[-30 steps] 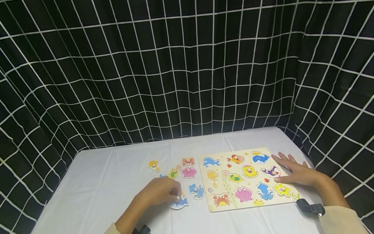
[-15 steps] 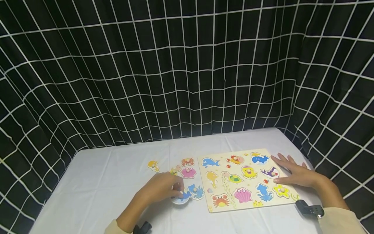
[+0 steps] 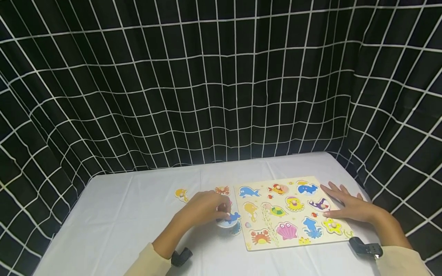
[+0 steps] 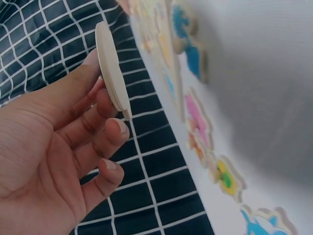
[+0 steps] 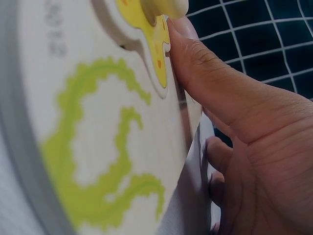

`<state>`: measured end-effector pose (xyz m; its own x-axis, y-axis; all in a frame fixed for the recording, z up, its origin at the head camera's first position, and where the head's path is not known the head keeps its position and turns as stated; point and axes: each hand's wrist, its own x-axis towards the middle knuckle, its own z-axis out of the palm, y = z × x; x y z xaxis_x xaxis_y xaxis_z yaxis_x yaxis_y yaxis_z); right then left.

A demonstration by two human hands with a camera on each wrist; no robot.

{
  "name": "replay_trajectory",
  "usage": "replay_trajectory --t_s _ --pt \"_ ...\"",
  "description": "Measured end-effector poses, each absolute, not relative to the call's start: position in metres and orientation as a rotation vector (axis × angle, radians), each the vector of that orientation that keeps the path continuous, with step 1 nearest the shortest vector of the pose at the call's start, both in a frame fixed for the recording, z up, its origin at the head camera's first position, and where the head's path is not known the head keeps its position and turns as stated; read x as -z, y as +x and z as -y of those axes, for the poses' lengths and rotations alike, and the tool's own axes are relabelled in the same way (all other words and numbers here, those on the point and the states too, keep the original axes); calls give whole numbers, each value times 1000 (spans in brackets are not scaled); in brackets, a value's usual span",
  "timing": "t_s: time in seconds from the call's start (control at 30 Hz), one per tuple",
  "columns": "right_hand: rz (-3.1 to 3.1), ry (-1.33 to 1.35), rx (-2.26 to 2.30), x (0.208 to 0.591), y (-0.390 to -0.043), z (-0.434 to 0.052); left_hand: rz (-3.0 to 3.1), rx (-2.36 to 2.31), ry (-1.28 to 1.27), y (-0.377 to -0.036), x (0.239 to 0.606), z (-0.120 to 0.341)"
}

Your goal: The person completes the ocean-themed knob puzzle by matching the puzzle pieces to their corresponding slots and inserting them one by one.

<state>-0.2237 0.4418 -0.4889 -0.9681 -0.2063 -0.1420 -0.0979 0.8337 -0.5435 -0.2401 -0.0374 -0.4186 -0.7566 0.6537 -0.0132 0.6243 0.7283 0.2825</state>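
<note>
My left hand [image 3: 208,210] pinches a blue whale-shaped puzzle piece [image 3: 232,220] above the table, just left of the wooden sea-animal board [image 3: 257,245]. In the left wrist view that piece [image 4: 112,71] is tilted and seen almost edge-on between thumb and fingers. Partly hidden beneath it lies a blue squid piece [image 3: 236,229]. On the board's right edge rests my right hand [image 3: 355,205], fingers spread and thumb near the yellow starfish piece [image 3: 332,226]. The right wrist view has the thumb [image 5: 210,73] against the board beside that starfish [image 5: 159,63].
Loose pieces lie left of the board: an orange seahorse [image 3: 181,194], a red crab [image 3: 222,189], and, in the left wrist view, a pink shell [image 4: 198,117] and a turtle [image 4: 227,176]. Several knobbed pieces sit in the board. A black gridded curtain [image 3: 221,96] surrounds the white table [image 3: 114,214].
My left hand has lifted the whale piece off the table and carried it right and away from me, over the squid piece. The right hand stays on the board.
</note>
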Motion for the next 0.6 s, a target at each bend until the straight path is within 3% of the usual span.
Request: replay_trajectory --t_s 0.6 --pt "-2829 -221 826 491 -224 -441 -2830 -397 1096 -265 407 -16"
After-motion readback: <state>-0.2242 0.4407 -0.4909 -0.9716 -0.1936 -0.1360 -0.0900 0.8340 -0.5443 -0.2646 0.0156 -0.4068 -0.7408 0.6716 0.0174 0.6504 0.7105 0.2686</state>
